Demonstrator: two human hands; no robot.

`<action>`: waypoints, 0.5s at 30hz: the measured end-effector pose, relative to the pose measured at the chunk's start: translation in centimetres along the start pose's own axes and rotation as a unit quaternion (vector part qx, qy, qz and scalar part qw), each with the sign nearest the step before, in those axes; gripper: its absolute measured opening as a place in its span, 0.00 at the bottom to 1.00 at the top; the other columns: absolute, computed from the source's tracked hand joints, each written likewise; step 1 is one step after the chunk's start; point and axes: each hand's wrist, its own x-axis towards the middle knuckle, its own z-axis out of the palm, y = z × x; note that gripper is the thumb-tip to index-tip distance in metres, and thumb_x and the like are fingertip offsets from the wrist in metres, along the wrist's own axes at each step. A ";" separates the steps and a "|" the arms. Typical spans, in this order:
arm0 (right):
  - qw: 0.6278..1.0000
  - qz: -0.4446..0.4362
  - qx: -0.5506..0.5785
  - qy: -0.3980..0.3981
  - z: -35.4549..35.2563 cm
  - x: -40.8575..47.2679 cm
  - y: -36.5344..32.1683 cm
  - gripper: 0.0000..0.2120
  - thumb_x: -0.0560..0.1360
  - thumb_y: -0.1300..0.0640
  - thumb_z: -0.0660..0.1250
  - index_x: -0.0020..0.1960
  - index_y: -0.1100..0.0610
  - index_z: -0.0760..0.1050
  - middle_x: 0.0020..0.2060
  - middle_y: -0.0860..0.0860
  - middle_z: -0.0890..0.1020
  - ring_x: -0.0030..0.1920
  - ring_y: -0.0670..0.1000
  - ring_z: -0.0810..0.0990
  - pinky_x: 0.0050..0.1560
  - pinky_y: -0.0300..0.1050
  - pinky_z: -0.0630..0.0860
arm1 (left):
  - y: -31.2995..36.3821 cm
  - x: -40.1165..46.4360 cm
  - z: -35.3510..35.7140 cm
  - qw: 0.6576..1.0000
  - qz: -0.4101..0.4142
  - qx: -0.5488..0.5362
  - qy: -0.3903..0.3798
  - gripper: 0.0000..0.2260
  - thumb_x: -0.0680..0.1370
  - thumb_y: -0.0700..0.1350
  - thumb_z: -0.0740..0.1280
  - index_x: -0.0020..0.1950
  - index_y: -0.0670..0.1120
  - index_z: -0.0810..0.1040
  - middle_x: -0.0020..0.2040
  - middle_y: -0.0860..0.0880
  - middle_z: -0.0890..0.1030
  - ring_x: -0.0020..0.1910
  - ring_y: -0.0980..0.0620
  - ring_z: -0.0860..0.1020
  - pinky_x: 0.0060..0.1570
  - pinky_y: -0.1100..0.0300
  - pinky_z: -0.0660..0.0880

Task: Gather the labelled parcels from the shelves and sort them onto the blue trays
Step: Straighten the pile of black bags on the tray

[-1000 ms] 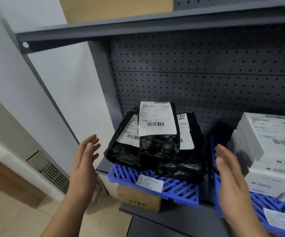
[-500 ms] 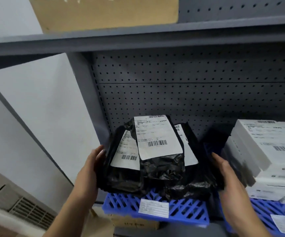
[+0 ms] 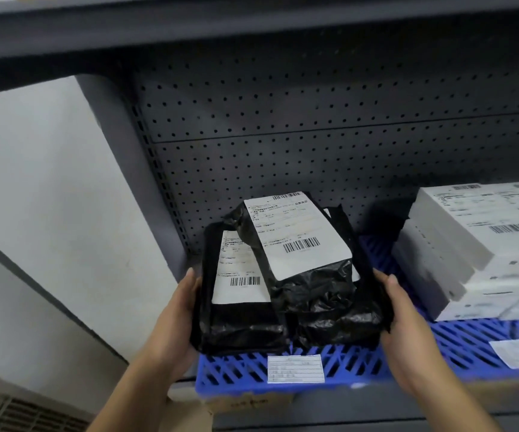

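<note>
A pile of black plastic parcels [image 3: 311,313] with white barcode labels sits on a blue slatted tray [image 3: 236,372] on the grey shelf. The top parcel's label [image 3: 298,235] faces me, and a second label shows at the left. My left hand [image 3: 174,325] presses against the pile's left side, fingers under its edge. My right hand [image 3: 407,332] clasps the pile's right side. Both hands grip the pile between them. A small white tag [image 3: 295,368] is stuck on the tray's front.
To the right, a stack of white labelled boxes [image 3: 476,251] rests on a second blue tray [image 3: 470,341]. Behind is a grey pegboard back panel [image 3: 314,145], and a shelf [image 3: 252,29] runs overhead. A cardboard box [image 3: 248,403] sits on the level below. A white wall is at left.
Both hands moved inward from open air and closed on the sides of the black parcel pile. The view has come closer to the shelf.
</note>
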 end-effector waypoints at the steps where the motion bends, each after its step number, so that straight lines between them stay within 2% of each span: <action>1: 1.000 0.001 -0.002 -0.005 0.2 -0.2 0.0 0.15 0.87 0.51 0.51 0.60 0.36 0.75 0.59 0.37 0.80 0.52 0.31 0.79 0.51 0.28 0.74 | 0.2 0.0 0.1 1.000 0.001 0.017 -0.012 0.27 0.86 0.58 0.47 0.67 0.48 0.82 0.66 0.41 0.81 0.67 0.41 0.79 0.67 0.43 0.70; 3: 1.000 -0.003 -0.003 -0.004 0.4 -0.3 0.4 0.13 0.86 0.48 0.54 0.61 0.35 0.75 0.61 0.35 0.78 0.58 0.33 0.77 0.63 0.33 0.70 | 0.1 0.2 0.2 1.000 -0.009 0.015 -0.020 0.27 0.86 0.58 0.47 0.67 0.49 0.82 0.67 0.42 0.81 0.67 0.42 0.79 0.69 0.43 0.68; 5: 1.000 0.019 0.017 0.001 0.5 -0.2 0.8 0.12 0.82 0.40 0.59 0.59 0.37 0.79 0.62 0.37 0.80 0.62 0.36 0.77 0.70 0.42 0.67 | -0.1 0.4 -0.1 0.999 -0.017 0.023 -0.024 0.27 0.86 0.59 0.47 0.69 0.49 0.80 0.68 0.41 0.80 0.68 0.41 0.78 0.71 0.42 0.67; 7: 0.999 0.025 0.036 -0.001 0.6 -0.2 0.7 0.16 0.77 0.34 0.61 0.59 0.37 0.80 0.61 0.37 0.82 0.61 0.36 0.78 0.71 0.45 0.66 | 0.0 0.6 -0.4 0.999 -0.015 0.045 -0.023 0.27 0.86 0.59 0.47 0.71 0.48 0.78 0.68 0.42 0.80 0.68 0.41 0.78 0.72 0.41 0.66; 10: 0.999 0.022 0.032 0.000 0.5 -0.3 0.4 0.11 0.82 0.41 0.58 0.56 0.36 0.79 0.56 0.34 0.81 0.52 0.29 0.78 0.66 0.41 0.67 | -0.3 0.7 -0.5 0.996 -0.009 0.082 -0.017 0.26 0.86 0.59 0.48 0.72 0.49 0.77 0.67 0.43 0.81 0.67 0.43 0.79 0.70 0.43 0.68; 11: 0.999 0.024 0.045 -0.003 0.5 -0.5 0.0 0.12 0.80 0.38 0.60 0.54 0.38 0.81 0.55 0.35 0.83 0.53 0.31 0.79 0.66 0.42 0.68 | -0.5 0.7 -0.6 0.996 -0.009 0.087 -0.013 0.25 0.86 0.59 0.48 0.72 0.49 0.77 0.67 0.44 0.81 0.66 0.44 0.79 0.69 0.44 0.69; 13: 0.998 0.025 0.055 -0.010 0.3 -0.5 -0.1 0.25 0.71 0.28 0.64 0.61 0.39 0.81 0.60 0.38 0.83 0.62 0.38 0.79 0.71 0.49 0.67 | -0.7 0.8 -0.6 0.996 -0.006 0.086 0.008 0.25 0.85 0.59 0.51 0.72 0.48 0.77 0.66 0.44 0.82 0.65 0.44 0.80 0.68 0.45 0.70; 15: 0.999 0.012 0.043 0.002 0.1 -0.5 -0.4 0.30 0.69 0.26 0.60 0.66 0.39 0.78 0.63 0.41 0.82 0.66 0.43 0.77 0.73 0.54 0.67 | -0.9 0.9 -0.7 0.996 0.001 0.087 0.021 0.25 0.84 0.59 0.53 0.70 0.48 0.78 0.65 0.43 0.82 0.64 0.44 0.81 0.68 0.45 0.71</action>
